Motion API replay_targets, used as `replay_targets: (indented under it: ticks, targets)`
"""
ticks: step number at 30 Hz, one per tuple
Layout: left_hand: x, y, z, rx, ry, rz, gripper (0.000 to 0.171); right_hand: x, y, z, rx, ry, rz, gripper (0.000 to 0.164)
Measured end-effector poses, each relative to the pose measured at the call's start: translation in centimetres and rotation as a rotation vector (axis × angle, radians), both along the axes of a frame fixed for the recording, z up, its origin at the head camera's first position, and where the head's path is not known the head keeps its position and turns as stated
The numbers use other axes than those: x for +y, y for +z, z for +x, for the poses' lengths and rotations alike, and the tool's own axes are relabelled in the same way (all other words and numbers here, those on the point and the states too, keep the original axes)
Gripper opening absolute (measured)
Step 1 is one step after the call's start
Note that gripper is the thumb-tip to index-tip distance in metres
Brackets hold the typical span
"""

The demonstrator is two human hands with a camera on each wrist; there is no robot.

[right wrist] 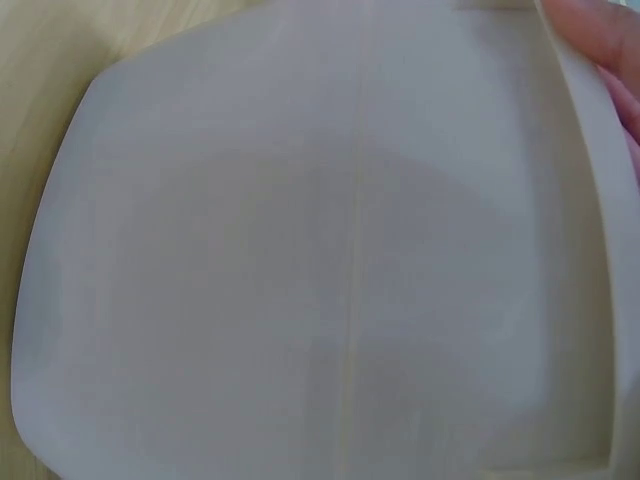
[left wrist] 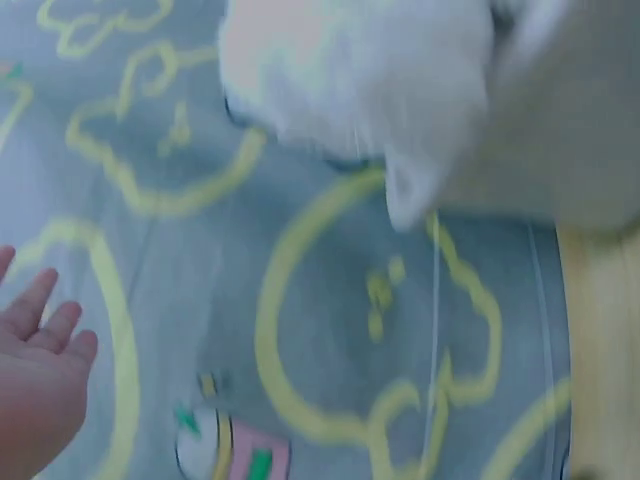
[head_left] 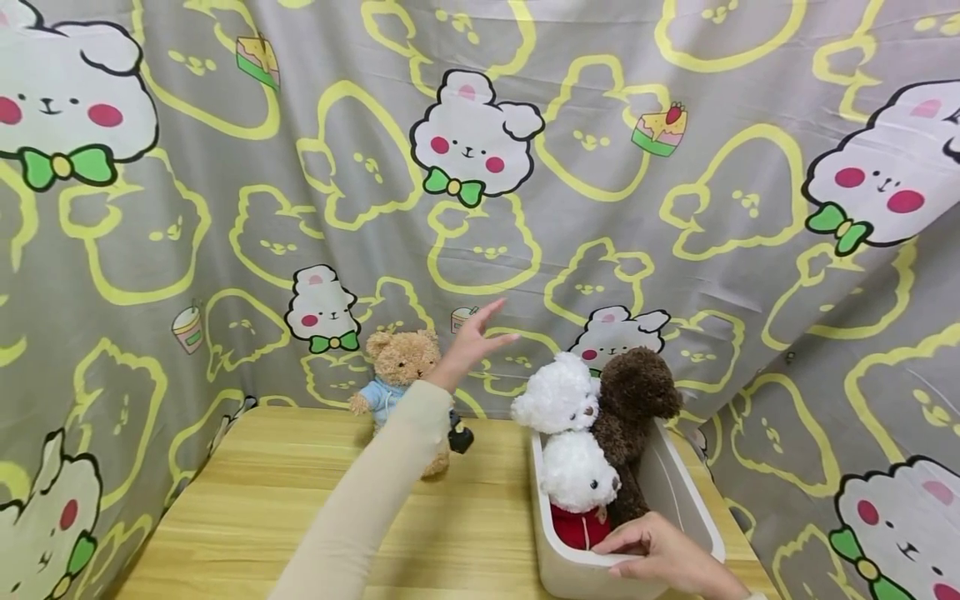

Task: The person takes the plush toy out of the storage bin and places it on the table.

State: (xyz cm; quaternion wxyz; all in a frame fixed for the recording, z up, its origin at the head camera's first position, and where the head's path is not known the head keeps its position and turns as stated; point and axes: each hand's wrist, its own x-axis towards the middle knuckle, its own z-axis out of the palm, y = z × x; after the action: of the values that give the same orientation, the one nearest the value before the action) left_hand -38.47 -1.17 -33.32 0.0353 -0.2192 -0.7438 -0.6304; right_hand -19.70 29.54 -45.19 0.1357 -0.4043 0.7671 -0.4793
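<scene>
My left hand (head_left: pixel 472 346) is raised over the table, fingers apart and nothing in them. In the left wrist view the same hand (left wrist: pixel 42 385) shows relaxed fingers. Behind my left arm a tan teddy bear (head_left: pixel 403 357) in a blue hoodie is partly hidden. My right hand (head_left: pixel 663 550) grips the near rim of a whitish plastic storage box (head_left: pixel 570 575), fingers over the edge. Inside stand a white plush toy (head_left: pixel 557 396), another white plush toy (head_left: pixel 576 471) in red clothing, and a dark brown plush toy (head_left: pixel 637 400). The box's outer wall (right wrist: pixel 300 250) fills the right wrist view.
The wooden table (head_left: pixel 225 500) carries the box on its right side and the teddy bear towards the back. A black object (head_left: pixel 460 435) sits beside the bear. Patterned grey curtain (head_left: pixel 480 250) hangs close behind the table and along both sides.
</scene>
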Motion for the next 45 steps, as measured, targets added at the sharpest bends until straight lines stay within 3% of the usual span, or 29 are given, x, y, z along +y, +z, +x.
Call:
replay_targets:
  ticks: [6, 11, 17, 22, 31, 36, 45]
  targets:
    - [4.9, 0.8, 1.3, -0.05, -0.059, -0.013, 0.073, 0.1, -0.2, 0.0, 0.11, -0.016, -0.004, 0.023]
    - [8.5, 1.0, 2.3, -0.084, -0.102, -0.004, 0.074, 0.0, -0.3, -0.1, 0.125, -0.013, -0.011, 0.023]
    - [12.3, 0.6, 3.2, -0.143, -0.074, 0.016, 0.075, 0.1, -0.3, 0.0, 0.118, -0.007, -0.025, 0.023]
    - [15.0, 0.4, 4.1, -0.167, -0.022, -0.023, 0.077, 0.1, -0.3, -0.1, 0.158, -0.006, -0.027, 0.023]
    - [18.2, -0.1, 5.4, -0.165, 0.033, -0.118, 0.082, -0.1, -0.1, -0.2, 0.141, 0.007, -0.027, 0.023]
    - [19.1, -0.8, 5.1, -0.13, 0.073, -0.164, 0.082, -0.1, -0.1, -0.2, 0.144, 0.011, -0.033, 0.023]
    - [19.9, -2.0, 4.5, -0.132, 0.112, -0.224, 0.085, -0.3, -0.1, 0.0, 0.063, 0.021, -0.048, 0.022]
